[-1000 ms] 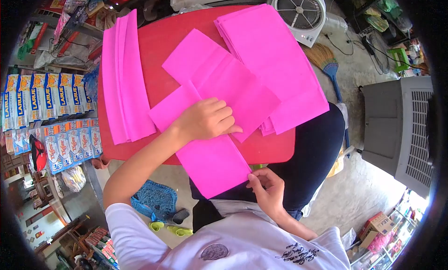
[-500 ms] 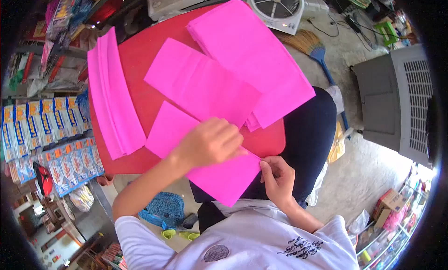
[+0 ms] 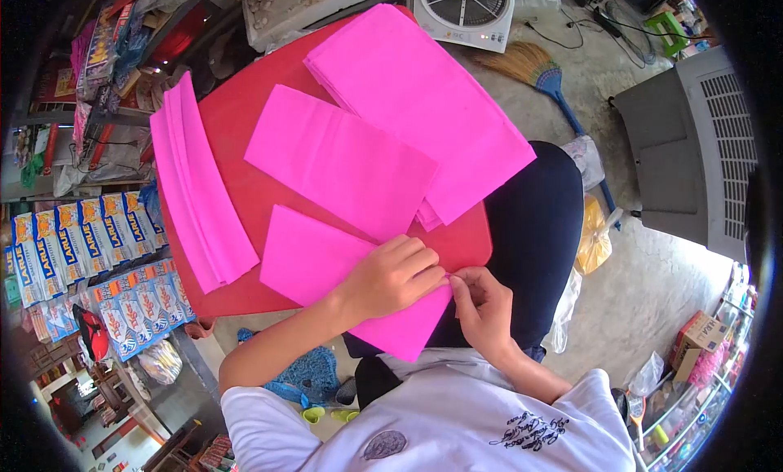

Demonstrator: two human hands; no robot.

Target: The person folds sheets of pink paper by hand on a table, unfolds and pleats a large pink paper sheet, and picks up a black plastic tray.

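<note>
A folded pink sheet [image 3: 314,256] lies across the near edge of the red table [image 3: 236,113], its near end over my lap. My left hand [image 3: 395,278] rests on this sheet with fingers curled, its fingertips at the sheet's right edge. Beside them, my right hand [image 3: 483,305] pinches the same edge between thumb and fingers. Just beyond lies another folded pink piece [image 3: 342,158], apart from the held sheet and partly against a thick pink stack [image 3: 420,105] at the upper right. A narrow, pleated pink bundle [image 3: 200,187] lies along the table's left side.
A white fan [image 3: 462,11] stands past the table, with a broom [image 3: 530,68] to its right. A grey cooler-like unit [image 3: 685,146] is at the far right. Boxed packs [image 3: 86,240] hang at the left. Blue mats [image 3: 306,374] and green footwear lie on the floor.
My left hand has moved down and right along the sheet to meet my right hand at its edge. The held sheet has come away from the folded piece beyond it. The view has shifted.
</note>
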